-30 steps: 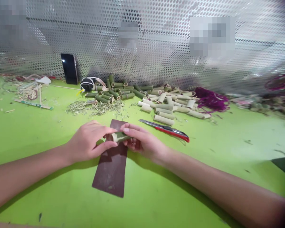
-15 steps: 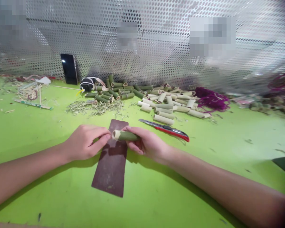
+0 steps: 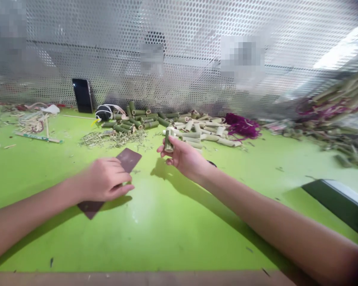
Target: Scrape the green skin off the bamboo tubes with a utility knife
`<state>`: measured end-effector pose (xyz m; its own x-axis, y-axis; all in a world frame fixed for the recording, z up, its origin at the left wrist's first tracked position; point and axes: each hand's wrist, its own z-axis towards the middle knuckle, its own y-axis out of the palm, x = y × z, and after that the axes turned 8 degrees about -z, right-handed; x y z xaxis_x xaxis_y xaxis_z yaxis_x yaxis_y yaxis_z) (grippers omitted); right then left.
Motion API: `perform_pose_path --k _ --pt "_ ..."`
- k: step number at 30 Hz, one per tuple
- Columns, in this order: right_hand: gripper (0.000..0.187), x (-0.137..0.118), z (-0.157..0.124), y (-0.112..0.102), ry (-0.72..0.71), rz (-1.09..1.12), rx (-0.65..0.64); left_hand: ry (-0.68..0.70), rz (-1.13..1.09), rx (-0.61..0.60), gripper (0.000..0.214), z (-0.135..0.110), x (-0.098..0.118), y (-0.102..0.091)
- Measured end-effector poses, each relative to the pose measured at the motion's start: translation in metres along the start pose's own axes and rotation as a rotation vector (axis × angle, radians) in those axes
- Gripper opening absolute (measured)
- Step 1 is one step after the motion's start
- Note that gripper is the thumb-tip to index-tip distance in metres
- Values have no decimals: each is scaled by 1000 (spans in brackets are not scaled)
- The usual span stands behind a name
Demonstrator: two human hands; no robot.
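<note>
My right hand [image 3: 183,156] is raised above the green table [image 3: 173,222] and grips a short green bamboo tube [image 3: 168,141] held upright. My left hand [image 3: 106,183] lies on a dark brown sheet of sandpaper [image 3: 128,159], fingers curled and pinching it against the table. Beyond my right hand lies a heap of pale cut bamboo tubes [image 3: 197,129], with a heap of darker green tubes [image 3: 134,119] to its left.
A black phone [image 3: 82,95] leans on the perforated metal screen [image 3: 179,59] at the back. Bamboo shavings [image 3: 113,138] lie near the sandpaper, purple cord [image 3: 241,125] right of the tubes, long bamboo stalks [image 3: 340,103] far right, a dark tray edge [image 3: 340,198] near right.
My right hand has lifted the bamboo tube off the sandpaper and carried it up towards the pale heap, turning it upright. My left hand has stayed on the sandpaper. The view shifted right.
</note>
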<state>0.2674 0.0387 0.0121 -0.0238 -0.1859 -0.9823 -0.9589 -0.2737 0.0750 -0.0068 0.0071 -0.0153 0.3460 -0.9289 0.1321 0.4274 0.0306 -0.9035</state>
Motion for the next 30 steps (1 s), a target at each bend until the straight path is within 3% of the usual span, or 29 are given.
perform_pose_path --k 2,4,8,13,19,25,30 --pt "29 2 -3 -4 -2 -69 16 -13 130 -12 45 -5 -13 -7" --pt "31 3 -9 -9 6 -146 27 -118 261 -28 48 -7 -22 -15" --pt "40 -3 -25 -24 -37 -307 45 -309 317 -4 47 -4 -21 -24" --pt "41 -14 -38 -53 -161 -538 166 -260 227 46 45 1 -6 -19" --pt "41 2 -38 -82 -217 -711 280 -250 156 114 31 -7 -12 -14" --pt "39 12 -38 -88 -234 -661 267 -237 92 165 22 -8 -17 -9" --pt "42 19 -43 -86 -162 -628 210 -222 85 156 26 -6 -13 -8"
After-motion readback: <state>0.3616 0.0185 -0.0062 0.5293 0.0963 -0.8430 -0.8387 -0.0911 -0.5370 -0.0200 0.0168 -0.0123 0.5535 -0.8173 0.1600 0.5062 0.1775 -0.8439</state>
